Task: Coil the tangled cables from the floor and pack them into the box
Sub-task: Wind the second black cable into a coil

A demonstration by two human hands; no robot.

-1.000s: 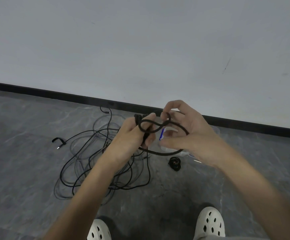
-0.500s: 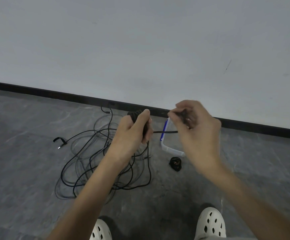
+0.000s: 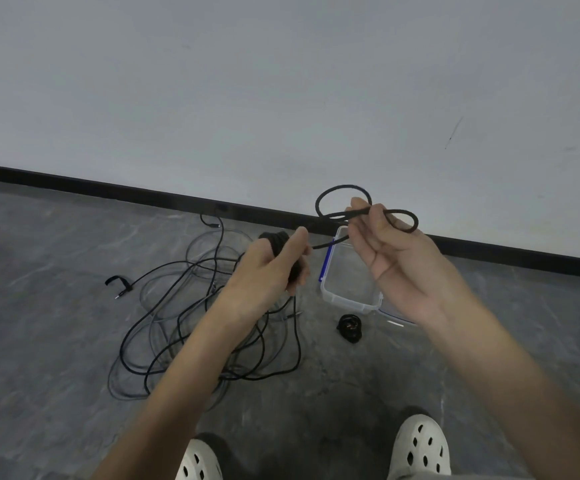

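My left hand (image 3: 270, 271) is closed around a black coiled bundle of cable (image 3: 276, 239), held above the floor. From it a black cable end (image 3: 351, 216) runs right to my right hand (image 3: 396, 258), which pinches it between thumb and fingers; two loose loops stick out above and to the right of that hand. Below my hands a clear plastic box (image 3: 347, 299) with a blue clip stands open on the grey floor. A tangle of black and grey cables (image 3: 184, 306) lies on the floor to the left of the box.
A small black coiled cable (image 3: 349, 328) lies on the floor just in front of the box. A black plug end (image 3: 119, 285) sits at the far left of the tangle. The white wall with a black skirting (image 3: 143, 195) runs behind. My white clogs (image 3: 420, 445) are at the bottom.
My right hand has drawn the cable end up and to the right, away from my left hand, and loops now stand out above it. The clear box is now uncovered between the hands.
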